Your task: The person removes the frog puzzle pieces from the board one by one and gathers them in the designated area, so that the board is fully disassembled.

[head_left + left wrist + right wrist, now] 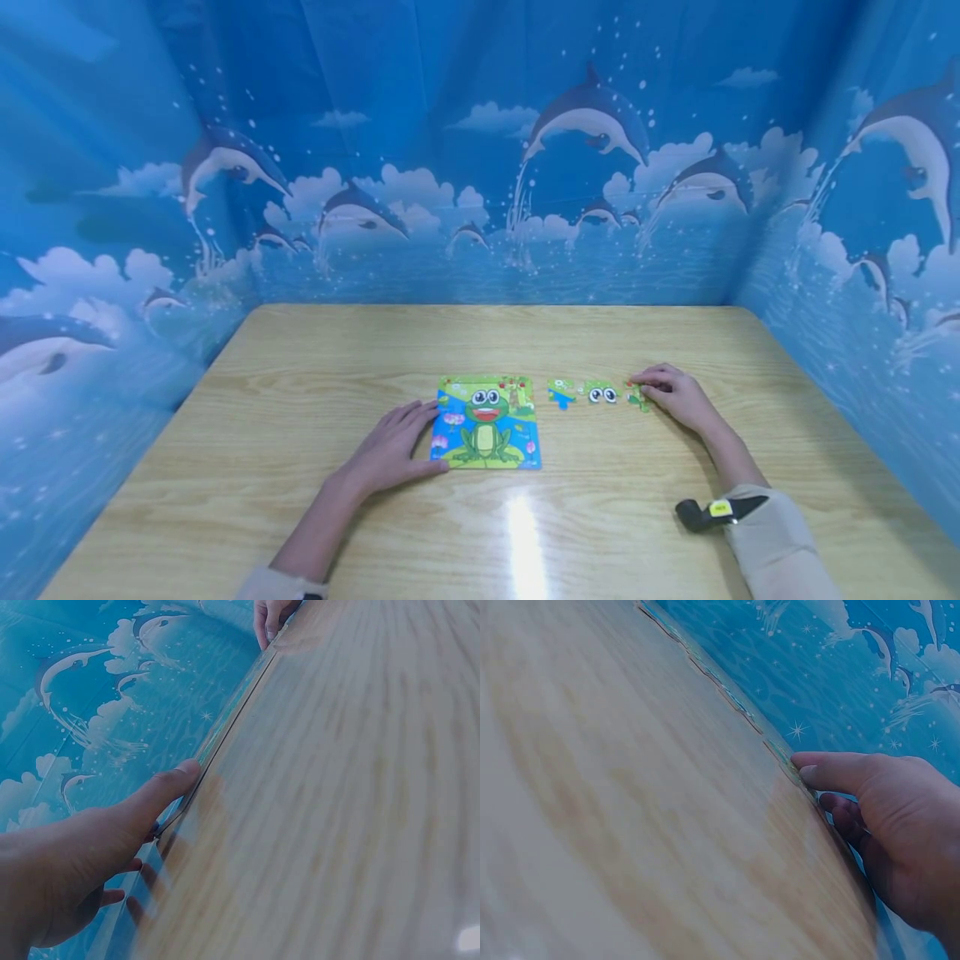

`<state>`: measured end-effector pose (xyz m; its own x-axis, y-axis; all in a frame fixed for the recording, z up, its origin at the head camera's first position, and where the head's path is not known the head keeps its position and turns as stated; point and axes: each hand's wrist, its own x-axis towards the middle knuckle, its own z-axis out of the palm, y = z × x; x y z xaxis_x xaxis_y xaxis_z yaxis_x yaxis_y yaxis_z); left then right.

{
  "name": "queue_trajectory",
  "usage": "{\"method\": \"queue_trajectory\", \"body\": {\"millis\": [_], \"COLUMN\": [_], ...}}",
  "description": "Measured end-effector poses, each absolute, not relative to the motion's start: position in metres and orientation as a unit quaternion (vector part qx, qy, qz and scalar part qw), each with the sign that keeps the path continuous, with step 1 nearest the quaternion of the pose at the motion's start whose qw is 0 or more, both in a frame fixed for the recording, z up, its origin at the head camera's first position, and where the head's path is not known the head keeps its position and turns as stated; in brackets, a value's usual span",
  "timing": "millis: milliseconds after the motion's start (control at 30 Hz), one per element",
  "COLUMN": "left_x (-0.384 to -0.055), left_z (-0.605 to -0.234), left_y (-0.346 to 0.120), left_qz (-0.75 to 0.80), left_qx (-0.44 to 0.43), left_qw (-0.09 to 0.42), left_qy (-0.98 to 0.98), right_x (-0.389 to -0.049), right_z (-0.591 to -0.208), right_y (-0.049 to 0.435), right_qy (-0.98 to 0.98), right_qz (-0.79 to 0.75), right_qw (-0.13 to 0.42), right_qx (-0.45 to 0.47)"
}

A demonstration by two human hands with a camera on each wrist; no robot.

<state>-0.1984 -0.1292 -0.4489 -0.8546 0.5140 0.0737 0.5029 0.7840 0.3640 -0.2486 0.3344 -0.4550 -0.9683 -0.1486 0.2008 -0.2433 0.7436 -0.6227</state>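
A frog jigsaw puzzle (486,423) lies flat on the table in its square board. My left hand (393,446) rests at its left side, thumb at the lower left corner and fingers along the left edge. In the left wrist view the left hand (97,862) has its thumb stretched against the board's edge. My right hand (678,400) pinches the edge of a green puzzle piece (636,397) with thumb and forefinger. The right wrist view shows the right hand (892,817) low at that piece (781,759), which lies on the tabletop.
Between board and right hand lie a puzzle piece with two frog eyes (602,393) and a blue-green puzzle piece (561,393). The wooden table (360,346) meets a blue dolphin curtain (450,150) at the back and sides. A black strap (720,512) crosses the right sleeve.
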Motion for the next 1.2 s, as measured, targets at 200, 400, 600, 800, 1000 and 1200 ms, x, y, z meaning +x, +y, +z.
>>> {"method": "queue_trajectory", "body": {"millis": [200,400,600,800,1000,1200], "left_x": [-0.198,-0.197,-0.196,-0.196,-0.197,-0.198], "left_z": [-0.448,-0.447,-0.446,-0.447,-0.448,-0.449], "left_y": [-0.13,-0.13,-0.13,-0.129,-0.129,-0.129], "left_qz": [0.185,0.188,0.192,0.19,0.188,0.189], "left_qx": [0.269,0.268,0.269,0.272,0.274,0.276], "left_qw": [0.014,0.015,0.013,0.011,0.01,0.007], "left_qy": [0.945,0.945,0.944,0.943,0.943,0.942], "right_x": [-0.25,-0.25,-0.245,-0.239,-0.237,-0.234], "right_z": [-0.457,-0.455,-0.436,-0.411,-0.399,-0.396], "right_y": [0.335,0.334,0.313,0.273,0.222,0.176], "right_qy": [-0.932,-0.922,-0.91,-0.892,-0.879,-0.872], "right_qz": [0.342,0.369,0.399,0.435,0.441,0.433], "right_qw": [0.068,0.08,0.081,0.042,0.021,-0.01], "right_qx": [0.099,0.088,0.076,0.115,0.178,0.227]}}
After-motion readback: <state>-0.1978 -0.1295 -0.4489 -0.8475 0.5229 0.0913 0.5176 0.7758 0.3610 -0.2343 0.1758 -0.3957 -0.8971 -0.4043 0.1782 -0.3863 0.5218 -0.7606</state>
